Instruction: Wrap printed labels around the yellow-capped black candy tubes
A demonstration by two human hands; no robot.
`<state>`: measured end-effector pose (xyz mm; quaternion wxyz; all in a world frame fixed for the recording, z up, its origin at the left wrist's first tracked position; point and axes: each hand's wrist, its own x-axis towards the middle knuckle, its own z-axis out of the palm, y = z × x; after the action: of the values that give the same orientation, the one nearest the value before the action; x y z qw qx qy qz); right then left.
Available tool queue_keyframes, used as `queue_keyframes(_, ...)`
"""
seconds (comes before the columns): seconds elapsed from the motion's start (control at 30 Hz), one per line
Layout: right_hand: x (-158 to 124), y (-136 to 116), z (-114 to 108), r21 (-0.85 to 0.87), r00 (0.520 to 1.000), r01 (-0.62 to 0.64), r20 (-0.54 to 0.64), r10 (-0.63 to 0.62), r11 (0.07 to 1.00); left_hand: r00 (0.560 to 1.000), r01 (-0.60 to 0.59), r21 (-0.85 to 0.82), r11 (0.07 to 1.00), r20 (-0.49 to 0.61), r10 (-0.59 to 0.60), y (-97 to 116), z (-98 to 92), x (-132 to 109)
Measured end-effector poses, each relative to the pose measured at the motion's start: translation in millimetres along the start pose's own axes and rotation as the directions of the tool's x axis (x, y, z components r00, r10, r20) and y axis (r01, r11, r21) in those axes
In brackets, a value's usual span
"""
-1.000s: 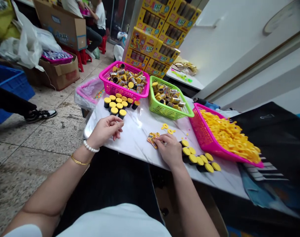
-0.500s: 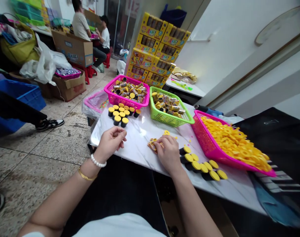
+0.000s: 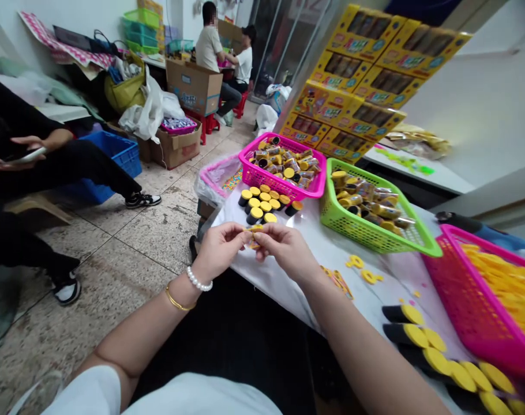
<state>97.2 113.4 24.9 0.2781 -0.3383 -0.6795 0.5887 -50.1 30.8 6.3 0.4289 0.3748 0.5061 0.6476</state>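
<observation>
My left hand (image 3: 222, 249) and my right hand (image 3: 280, 245) meet above the table's near edge. Both pinch a small yellow printed piece (image 3: 255, 229), mostly covered by the fingers; its exact kind cannot be made out. Just beyond them stands a group of black tubs with yellow lids (image 3: 254, 214). Under my right forearm lies a small pile of flat yellow-orange printed pieces (image 3: 338, 281). Two yellow ring-shaped plastic parts (image 3: 370, 276) rest to the right of that pile. More yellow-lidded black tubs (image 3: 435, 360) lie tilted in view at the lower right.
A pink basket (image 3: 284, 187) and a green basket (image 3: 362, 230) hold printed tubs. Another pink basket (image 3: 457, 311) holds yellow plastic parts. Yellow display boxes (image 3: 332, 109) are stacked behind. At left sits a person holding a phone (image 3: 29, 155); two others sit farther back.
My right hand has left the printed pile and moved left to my left hand, with a yellow piece now between them. The view has turned left, showing more of the seated person.
</observation>
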Motion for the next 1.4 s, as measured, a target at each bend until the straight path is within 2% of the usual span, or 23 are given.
queue_keyframes(0.1, 9, 6, 2, 0.090, 0.997, -0.014, -0.076, 0.021, 0.996, 0.983, -0.032, -0.016, 0.999, -0.181, 0.029, -3, -7.3, -7)
queue_keyframes(0.17, 11, 11, 5, 0.115, 0.993, 0.004, -0.118, 0.010, 0.993, 0.970, -0.059, 0.029, 0.998, -0.234, 0.064, -5, -8.5, -12)
queue_keyframes(0.3, 9, 17, 9, 0.098, 0.989, 0.046, -0.144, -0.032, 0.994, 0.961, -0.104, 0.136, 0.985, -0.243, 0.135, -8, -5.1, -17)
queue_keyframes(0.5, 4, 18, 13, -0.005, 0.976, 0.119, -0.183, -0.118, 0.993, 0.953, -0.097, 0.096, 0.991, -0.279, 0.121, -11, 1.9, -16)
queue_keyframes(0.7, 0, 17, 17, -0.067, 0.961, 0.196, -0.187, -0.205, 0.978, 0.938, -0.141, 0.056, 0.988, -0.311, 0.152, -15, 1.6, -20)
queue_keyframes(0.87, -2, 22, 19, -0.115, 0.954, 0.227, -0.173, -0.244, 0.967, 0.962, -0.121, 0.054, 0.991, -0.241, 0.131, -11, 1.4, -18)
queue_keyframes(1.03, -2, 27, 20, -0.288, 0.929, 0.325, -0.080, -0.360, 0.901, 0.938, -0.121, 0.120, 0.985, -0.311, 0.153, -12, -1.9, -17)
queue_keyframes(1.1, 0, 26, 16, -0.355, 0.900, 0.385, -0.059, -0.432, 0.852, 0.942, -0.096, 0.111, 0.989, -0.312, 0.126, -12, -4.2, -17)
queue_keyframes(1.13, 2, 25, 13, -0.400, 0.878, 0.401, -0.090, -0.470, 0.824, 0.946, -0.075, 0.098, 0.992, -0.307, 0.102, -12, -5.1, -17)
queue_keyframes(1.2, 9, 25, 5, -0.513, 0.810, 0.367, -0.234, -0.538, 0.776, 0.953, -0.026, 0.057, 0.998, -0.301, 0.042, -9, -6.3, -18)
queue_keyframes(1.27, 18, 26, -2, -0.617, 0.721, 0.265, -0.384, -0.577, 0.741, 0.952, 0.009, 0.014, 1.000, -0.307, -0.005, -7, -6.6, -18)
queue_keyframes(1.3, 23, 28, -5, -0.646, 0.700, 0.213, -0.422, -0.575, 0.733, 0.952, 0.026, -0.010, 1.000, -0.304, -0.027, -6, -6.6, -18)
queue_keyframes(1.33, 28, 30, -7, -0.657, 0.704, 0.169, -0.441, -0.556, 0.735, 0.953, 0.042, -0.035, 0.999, -0.299, -0.051, -5, -6.5, -18)
queue_keyframes(1.4, 35, 35, -10, -0.638, 0.750, 0.088, -0.463, -0.473, 0.765, 0.955, 0.090, -0.093, 0.992, -0.275, -0.112, -4, -6.1, -17)
